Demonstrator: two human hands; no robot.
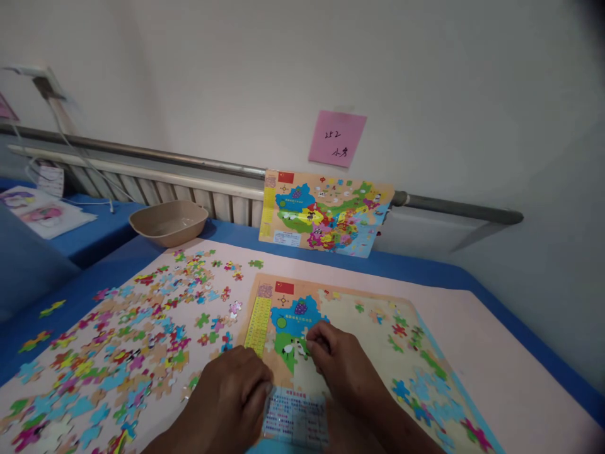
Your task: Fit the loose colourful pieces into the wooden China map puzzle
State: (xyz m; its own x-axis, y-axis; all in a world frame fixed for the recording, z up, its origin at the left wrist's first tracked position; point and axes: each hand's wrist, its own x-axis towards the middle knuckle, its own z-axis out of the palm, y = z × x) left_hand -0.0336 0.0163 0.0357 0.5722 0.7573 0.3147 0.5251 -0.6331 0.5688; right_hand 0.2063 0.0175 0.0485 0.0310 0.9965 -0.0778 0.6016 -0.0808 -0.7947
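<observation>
A: Looking at the table, where are the two hands?

B: Both rest on the puzzle board (340,328), which lies flat on the pink mat (496,353). The right hand (343,366) has its fingers bent and pressed down on a puzzle piece (309,343) just beside the green part of the map. If the fingers grasp the piece or only push it, I cannot tell.

A: And the left hand?

B: The left hand (231,397) lies at the lower left corner of the board, fingers curled down on the edge. I cannot tell if it holds something.

A: What is around them?

B: Many loose pieces (142,340) are spread on the mat to the left. A finished reference map (326,211) leans against the wall behind, under a pink note (337,137). A beige bowl (169,222) stands at the far left, well apart from the board.
</observation>
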